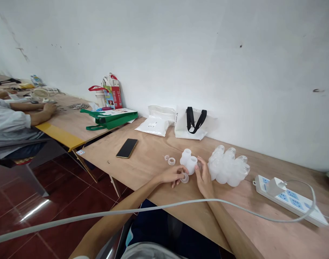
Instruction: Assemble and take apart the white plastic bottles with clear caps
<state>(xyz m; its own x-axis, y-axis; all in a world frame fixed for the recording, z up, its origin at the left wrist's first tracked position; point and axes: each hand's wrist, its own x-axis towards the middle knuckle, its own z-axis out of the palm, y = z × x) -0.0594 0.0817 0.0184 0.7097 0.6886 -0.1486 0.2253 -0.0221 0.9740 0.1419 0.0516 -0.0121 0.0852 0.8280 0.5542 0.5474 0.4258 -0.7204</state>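
Observation:
Two small white translucent open-topped bottles, a rear one [186, 155] and a front one [191, 166], stand upright side by side in front of me. My left hand [173, 175] is closed with its fingertips on a clear round plastic cap [184, 177] at the front bottle's foot. To the right of that bottle, my right hand [204, 178] is curled, thumb and fingers about a clear cap [199, 166]; whether it also touches the bottle I cannot tell. A clear ring [171, 161] and a smaller clear piece [167, 157] lie left of the bottles.
Several capped bottles [227, 167] stand grouped at right, near a power strip [291, 201]. A white cable [142, 208] crosses before my forearms. Behind are a phone [127, 148], a plastic packet [156, 122] and a white bag [188, 133]. Another person's arm [40, 114] rests leftward.

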